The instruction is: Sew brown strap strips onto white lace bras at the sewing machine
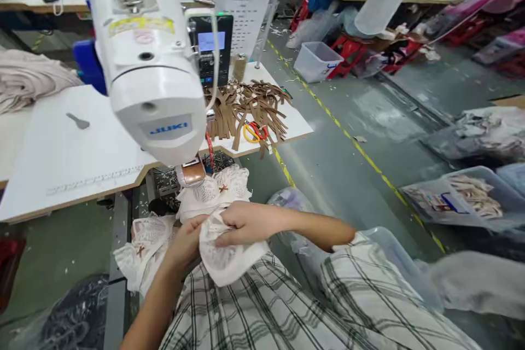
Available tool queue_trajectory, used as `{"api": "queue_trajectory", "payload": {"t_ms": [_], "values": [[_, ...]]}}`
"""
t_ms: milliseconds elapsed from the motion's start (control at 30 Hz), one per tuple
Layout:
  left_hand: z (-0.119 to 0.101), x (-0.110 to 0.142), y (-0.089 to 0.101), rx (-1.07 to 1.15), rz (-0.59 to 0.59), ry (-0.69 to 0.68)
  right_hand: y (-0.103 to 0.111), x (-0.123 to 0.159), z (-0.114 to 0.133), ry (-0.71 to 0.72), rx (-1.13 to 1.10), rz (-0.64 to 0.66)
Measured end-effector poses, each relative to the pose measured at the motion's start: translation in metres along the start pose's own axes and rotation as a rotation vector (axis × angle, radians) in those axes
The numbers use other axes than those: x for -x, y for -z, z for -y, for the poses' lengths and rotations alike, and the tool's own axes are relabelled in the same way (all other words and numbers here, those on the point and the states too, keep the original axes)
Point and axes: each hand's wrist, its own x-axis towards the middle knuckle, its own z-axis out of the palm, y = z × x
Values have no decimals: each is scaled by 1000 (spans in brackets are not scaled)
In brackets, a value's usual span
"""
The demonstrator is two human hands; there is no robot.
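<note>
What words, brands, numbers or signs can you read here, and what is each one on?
"JUKI": on the front of the white sewing machine.
Too small or blurred to read: the machine's yellow label, the control screen, the hanging paper sheet, the ruler markings, and the lower-right bin's label.

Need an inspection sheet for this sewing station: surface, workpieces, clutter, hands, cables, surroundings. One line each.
Surface: white tabletop with ruler scale; flat grey tool lies on it.
Job's things: pale lace piece in hand; more lace pieces near the sewing machine.
Clutter: heaped brown strips; scissors among them.
Hands: left hand and right hand both grip the pale lace piece.
Cables: white tube or cable beside the machine head; which, cannot tell.
Surroundings: clear bin, yellow floor line, scraps on floor.
</note>
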Motion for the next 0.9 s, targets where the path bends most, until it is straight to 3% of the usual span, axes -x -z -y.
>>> {"api": "queue_trajectory", "payload": {"t_ms": [67, 133, 167, 267, 300, 367, 433, 533, 667, 900], "values": [[-4, -19, -24, 90, 71, 40, 19, 31, -2, -10, -53, 80], [-5, -31, -38, 96, -23, -26, 43, 41, -23, -58, -7, 33], [-6, -35, -42, 84, -73, -59, 58, 38, -39, -111, 52, -91], [-8, -41, -46, -31, -130, -101, 113, -1, -98, -355, 307, -777], [-9, -41, -47, -74, -128, -103, 134, -19, -116, -456, 373, -935], [-11, -39, -48, -157, -142, -120, 173, -56, -144, -525, 394, -1041], [-12, -36, -48, -224, -165, -129, 202, -86, -161, -559, 393, -1063], [-10, -32, -44, -284, -203, -115, 221, -110, -175, -587, 414, -1051], [-8, -30, -38, -325, -232, -126, 217, -111, -180, -591, 486, -1053], [-11, -32, -42, -408, -225, -177, 218, -97, -165, -625, 560, -1051]]}}
